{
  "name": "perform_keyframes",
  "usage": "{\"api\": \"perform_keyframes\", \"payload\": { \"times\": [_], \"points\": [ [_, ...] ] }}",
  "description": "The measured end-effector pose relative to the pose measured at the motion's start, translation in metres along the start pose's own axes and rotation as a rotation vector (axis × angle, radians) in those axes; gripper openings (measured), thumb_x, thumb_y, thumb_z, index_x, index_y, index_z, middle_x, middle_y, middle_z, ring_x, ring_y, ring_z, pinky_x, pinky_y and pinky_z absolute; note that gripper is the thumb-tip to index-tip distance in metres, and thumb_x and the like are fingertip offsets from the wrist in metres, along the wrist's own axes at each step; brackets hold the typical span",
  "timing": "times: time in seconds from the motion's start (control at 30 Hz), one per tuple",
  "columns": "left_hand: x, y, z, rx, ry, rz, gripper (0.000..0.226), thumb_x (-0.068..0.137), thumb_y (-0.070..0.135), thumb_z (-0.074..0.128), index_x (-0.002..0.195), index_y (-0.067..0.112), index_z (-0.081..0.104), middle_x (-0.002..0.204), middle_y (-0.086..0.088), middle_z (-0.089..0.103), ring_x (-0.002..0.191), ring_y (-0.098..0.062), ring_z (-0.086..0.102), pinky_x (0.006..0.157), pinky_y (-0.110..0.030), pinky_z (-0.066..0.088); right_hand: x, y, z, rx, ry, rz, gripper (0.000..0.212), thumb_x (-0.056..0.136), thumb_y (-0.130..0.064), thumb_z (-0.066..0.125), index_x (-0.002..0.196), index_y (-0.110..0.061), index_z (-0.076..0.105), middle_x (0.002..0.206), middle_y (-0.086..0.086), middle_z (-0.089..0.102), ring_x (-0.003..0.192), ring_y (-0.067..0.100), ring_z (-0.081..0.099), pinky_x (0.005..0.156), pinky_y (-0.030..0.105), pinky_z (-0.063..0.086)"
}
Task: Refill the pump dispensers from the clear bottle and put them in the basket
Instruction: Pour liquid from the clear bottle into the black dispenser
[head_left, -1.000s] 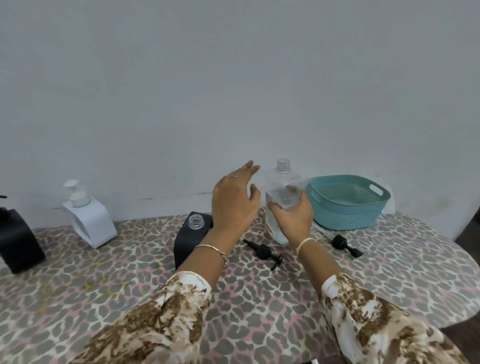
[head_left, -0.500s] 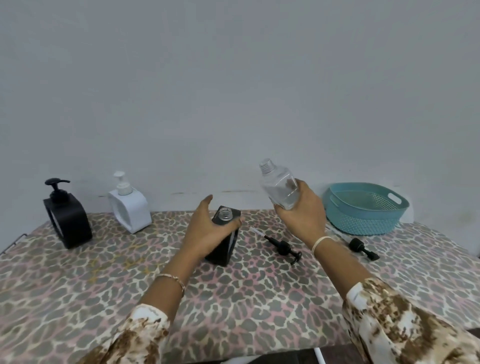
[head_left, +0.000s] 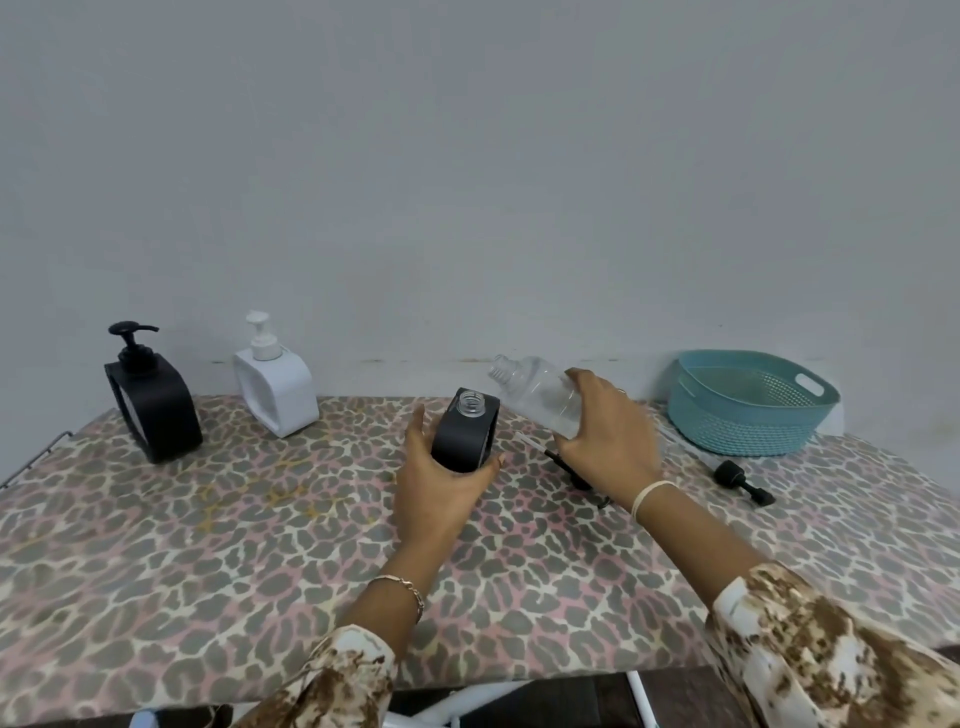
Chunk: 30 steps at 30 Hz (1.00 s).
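While the left hand (head_left: 436, 488) grips the square-bodied black plastic dispenser (head_left: 465, 436) low on its body, thumb on one side and fingers curled round the other, the right hand (head_left: 608, 436) grasps the clear plastic bottle (head_left: 540, 397) round its base end. The dispenser stands upright on the leopard-print table cover (head_left: 260, 519), pump removed, threaded neck open upward; all positions below are referred to it.

Principal finding: the uncapped bottle is held off the table, just right of the dispenser and above it. Its long axis is tilted, base down to the right inside the palm, mouth up to the left toward the open neck. The mouth is near the neck but slightly right of it and higher; the two are apart, and no stream is visible. The liquid level cannot be read.

Assessment: pouring has not begun. The coming move calls for the mouth to shift a little left over the neck, then dip; the neck is narrow, so spillage down the black body is the evident risk.

Other items: a black pump head with tube (head_left: 558, 460) lies just right of the dispenser, partly hidden by the right hand; a second black pump head (head_left: 737, 478) lies farther right. The teal perforated plastic basket (head_left: 748, 426) stands well to the right; a white pump dispenser (head_left: 278, 395) and a capped black pump dispenser (head_left: 153, 410) stand well to the left.
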<state>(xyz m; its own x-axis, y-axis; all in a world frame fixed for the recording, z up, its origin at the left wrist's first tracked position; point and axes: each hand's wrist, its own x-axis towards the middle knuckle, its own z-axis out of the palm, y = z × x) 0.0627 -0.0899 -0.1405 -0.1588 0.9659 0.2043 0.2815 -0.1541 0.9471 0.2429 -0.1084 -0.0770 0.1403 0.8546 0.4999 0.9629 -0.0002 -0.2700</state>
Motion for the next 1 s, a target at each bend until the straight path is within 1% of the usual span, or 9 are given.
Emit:
{"api": "perform_keyframes", "payload": {
  "times": [0.1,0.17,0.2,0.23,0.27,0.33,0.6,0.7,1.0],
  "points": [
    [0.004,-0.001,0.001,0.011,0.003,0.023,0.115,0.052,0.053,0.086,0.148,0.032,0.024,0.105,0.024,0.050,0.097,-0.002,0.053,0.085,-0.023,0.046,-0.002,0.000,0.000,-0.021,-0.022,-0.007,0.068,0.070,-0.015,0.070,0.134,-0.017,0.046,0.123,0.002,0.061,0.104,0.025,0.061,0.073,0.029,0.045],
    [0.007,-0.001,0.002,-0.003,-0.021,0.037,0.105,0.056,0.045,0.087,0.145,0.029,0.034,0.109,0.023,0.053,0.100,-0.003,0.056,0.087,-0.025,0.049,-0.002,-0.001,0.000,-0.038,-0.035,-0.014,0.068,0.070,-0.015,0.071,0.133,-0.017,0.046,0.121,0.003,0.062,0.101,0.025,0.061,0.068,0.028,0.041],
    [0.008,-0.002,0.003,-0.007,-0.029,0.043,0.090,0.058,0.039,0.088,0.137,0.030,0.046,0.107,0.023,0.056,0.098,-0.005,0.059,0.084,-0.025,0.052,-0.003,-0.001,0.000,-0.046,-0.041,-0.021,0.068,0.070,-0.015,0.071,0.133,-0.017,0.046,0.119,0.003,0.062,0.099,0.025,0.061,0.066,0.027,0.039],
    [0.009,-0.003,0.003,0.000,-0.025,0.046,0.069,0.059,0.034,0.087,0.121,0.037,0.056,0.100,0.023,0.061,0.093,-0.006,0.063,0.078,-0.025,0.053,-0.003,-0.001,0.000,-0.052,-0.045,-0.026,0.068,0.069,-0.016,0.072,0.132,-0.017,0.047,0.117,0.003,0.062,0.098,0.025,0.061,0.065,0.027,0.038],
    [0.009,-0.003,0.004,0.005,-0.015,0.044,0.050,0.060,0.030,0.086,0.101,0.042,0.059,0.091,0.023,0.063,0.086,-0.007,0.065,0.071,-0.024,0.054,-0.003,-0.002,0.000,-0.058,-0.048,-0.030,0.067,0.069,-0.016,0.073,0.132,-0.017,0.047,0.116,0.004,0.063,0.096,0.025,0.061,0.064,0.027,0.038],
    [0.009,-0.004,0.004,0.008,-0.008,0.045,0.038,0.060,0.026,0.082,0.081,0.044,0.055,0.080,0.020,0.064,0.078,-0.006,0.065,0.062,-0.023,0.053,-0.002,-0.002,-0.001,-0.075,-0.055,-0.036,0.065,0.069,-0.016,0.073,0.129,-0.017,0.048,0.110,0.004,0.063,0.091,0.025,0.061,0.061,0.028,0.038],
    [0.009,-0.006,0.003,0.007,0.000,0.103,0.037,0.060,0.016,0.079,0.078,0.038,0.055,0.075,0.017,0.063,0.068,0.008,0.061,0.052,-0.008,0.046,-0.001,-0.006,-0.002,-0.155,-0.074,-0.073,0.063,0.069,-0.015,0.071,0.128,-0.017,0.048,0.105,0.003,0.063,0.088,0.025,0.060,0.059,0.029,0.036],
    [0.009,-0.006,0.003,0.011,-0.003,0.105,0.037,0.059,0.014,0.080,0.075,0.036,0.055,0.074,0.015,0.063,0.065,0.004,0.060,0.051,-0.009,0.046,0.000,-0.007,-0.003,-0.188,-0.092,-0.074,0.065,0.069,-0.016,0.072,0.129,-0.017,0.047,0.108,0.002,0.063,0.090,0.025,0.060,0.061,0.030,0.039],
    [0.010,-0.007,0.003,-0.017,-0.029,0.112,0.035,0.060,0.012,0.079,0.082,0.030,0.059,0.076,0.011,0.065,0.067,-0.001,0.062,0.052,-0.011,0.048,0.005,-0.010,-0.010,-0.227,-0.121,-0.085,0.057,0.071,-0.021,0.073,0.122,-0.016,0.048,0.105,0.003,0.062,0.088,0.027,0.060,0.061,0.030,0.035]
  ]
}}
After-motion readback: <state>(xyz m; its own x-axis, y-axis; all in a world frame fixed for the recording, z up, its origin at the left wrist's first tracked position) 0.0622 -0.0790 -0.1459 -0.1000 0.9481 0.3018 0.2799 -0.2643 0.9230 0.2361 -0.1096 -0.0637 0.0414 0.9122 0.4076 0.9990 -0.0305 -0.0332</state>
